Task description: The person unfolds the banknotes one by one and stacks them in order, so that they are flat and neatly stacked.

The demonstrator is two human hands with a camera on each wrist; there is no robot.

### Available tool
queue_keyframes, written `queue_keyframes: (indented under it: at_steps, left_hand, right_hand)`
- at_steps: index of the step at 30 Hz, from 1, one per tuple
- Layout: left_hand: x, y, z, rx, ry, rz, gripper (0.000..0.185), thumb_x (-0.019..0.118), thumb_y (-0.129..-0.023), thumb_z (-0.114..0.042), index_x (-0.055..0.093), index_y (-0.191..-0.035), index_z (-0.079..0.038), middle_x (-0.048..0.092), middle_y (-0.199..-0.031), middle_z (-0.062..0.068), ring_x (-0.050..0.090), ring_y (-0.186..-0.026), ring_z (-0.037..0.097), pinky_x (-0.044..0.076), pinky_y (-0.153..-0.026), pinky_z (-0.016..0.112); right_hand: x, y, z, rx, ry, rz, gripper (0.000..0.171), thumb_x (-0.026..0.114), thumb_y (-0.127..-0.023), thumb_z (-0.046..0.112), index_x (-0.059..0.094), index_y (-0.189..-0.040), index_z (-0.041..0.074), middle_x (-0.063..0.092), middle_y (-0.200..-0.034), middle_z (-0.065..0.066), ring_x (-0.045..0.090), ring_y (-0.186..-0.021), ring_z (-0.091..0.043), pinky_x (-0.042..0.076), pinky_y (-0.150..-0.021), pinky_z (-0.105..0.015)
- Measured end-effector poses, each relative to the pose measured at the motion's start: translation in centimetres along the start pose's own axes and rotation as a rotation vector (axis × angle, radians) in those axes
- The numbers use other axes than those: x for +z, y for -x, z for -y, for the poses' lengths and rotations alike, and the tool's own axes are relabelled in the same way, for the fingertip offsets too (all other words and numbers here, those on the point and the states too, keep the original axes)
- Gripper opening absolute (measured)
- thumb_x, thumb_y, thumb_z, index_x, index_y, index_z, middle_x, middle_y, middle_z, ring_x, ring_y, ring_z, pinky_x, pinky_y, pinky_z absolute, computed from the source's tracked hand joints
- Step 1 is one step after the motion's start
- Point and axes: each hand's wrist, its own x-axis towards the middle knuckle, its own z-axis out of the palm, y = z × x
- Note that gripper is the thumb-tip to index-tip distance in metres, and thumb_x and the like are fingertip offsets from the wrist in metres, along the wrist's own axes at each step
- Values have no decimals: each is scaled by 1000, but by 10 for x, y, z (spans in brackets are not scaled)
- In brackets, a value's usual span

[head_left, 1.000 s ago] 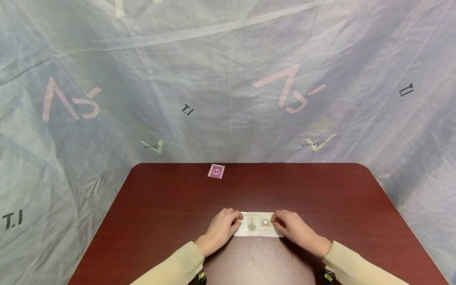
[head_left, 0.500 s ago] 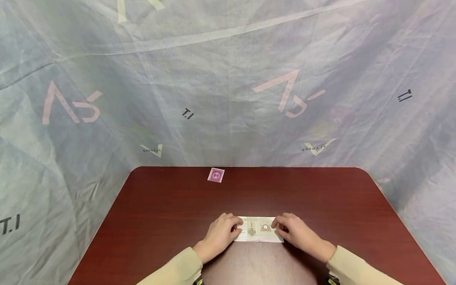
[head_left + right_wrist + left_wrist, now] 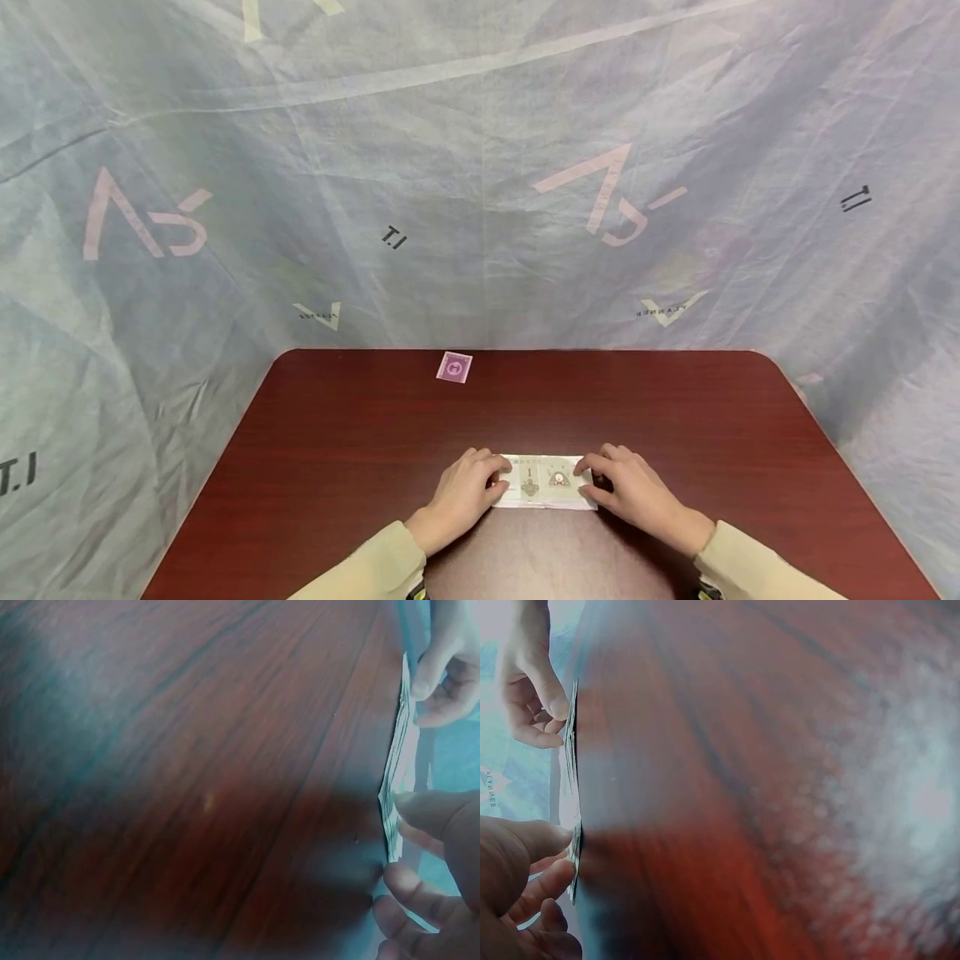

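Note:
A thin stack of banknotes (image 3: pixel 543 482) lies flat on the table in front of me, its top note marked with a 1. At its left end rests my left hand (image 3: pixel 465 490), thumb and forefinger touching the notes with a gap between them. My right hand (image 3: pixel 637 493) is placed the same way on the right end, thumb and forefinger spread apart. Seen edge-on in the left wrist view, the stack (image 3: pixel 572 787) shows several layers. The right wrist view has the right thumb (image 3: pixel 427 812) against the stack, with other fingers by its near end.
A purple banknote (image 3: pixel 454 367), small or folded, lies near the back edge of the dark red table (image 3: pixel 360 417). Grey printed cloth (image 3: pixel 480 208) hangs behind the table and along both sides.
My right hand has shifted slightly right, its thumb and forefinger wider apart. The left hand stays at the left end, its thumb and forefinger a little further apart. The stack stays in place.

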Motion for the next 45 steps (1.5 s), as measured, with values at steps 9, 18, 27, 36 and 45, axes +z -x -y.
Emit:
queue_keyframes:
  at_steps: [9, 18, 27, 36, 45]
  left_hand:
    - [-4, -7, 0, -26, -3, 53, 13, 82, -87, -15, 77, -99, -16, 55, -76, -12, 46, -73, 5, 41, -60, 21]
    - [-25, -21, 14, -48, -58, 82, 5, 77, -92, -24, 79, -94, -21, 67, -83, -11, 62, -79, 11, 51, -63, 32]
    - [-52, -47, 53, -120, -64, 7, 8, 78, -94, -26, 79, -97, -19, 70, -88, -6, 64, -85, 17, 54, -69, 39]
    - [-64, -79, 98, -162, -103, -63, 9, 78, -95, -23, 80, -102, -17, 72, -97, 0, 68, -88, 24, 57, -72, 47]
    - [-61, -101, 124, -485, -45, -123, 13, 78, -93, -24, 76, -100, -12, 69, -92, 3, 68, -84, 28, 55, -71, 50]
  right_hand:
    - [-2, -2, -2, 13, 42, 38, 26, 87, -85, 26, 71, -106, 28, 52, -84, 14, 40, -74, -4, 31, -65, -28]
    - [0, -3, -2, 0, 53, 51, 26, 86, -85, 26, 71, -107, 26, 53, -85, 12, 45, -78, -8, 34, -67, -29]
    - [0, 0, -1, 16, 43, 66, 25, 85, -86, 25, 71, -107, 27, 53, -86, 12, 47, -79, -9, 36, -69, -31]
    - [2, -2, -2, 13, 50, 56, 25, 85, -86, 26, 71, -106, 26, 51, -85, 12, 46, -80, -10, 37, -69, -32]
    - [3, 1, -2, 8, 49, 42, 25, 85, -86, 27, 71, -106, 27, 50, -84, 13, 42, -79, -7, 36, -70, -30]
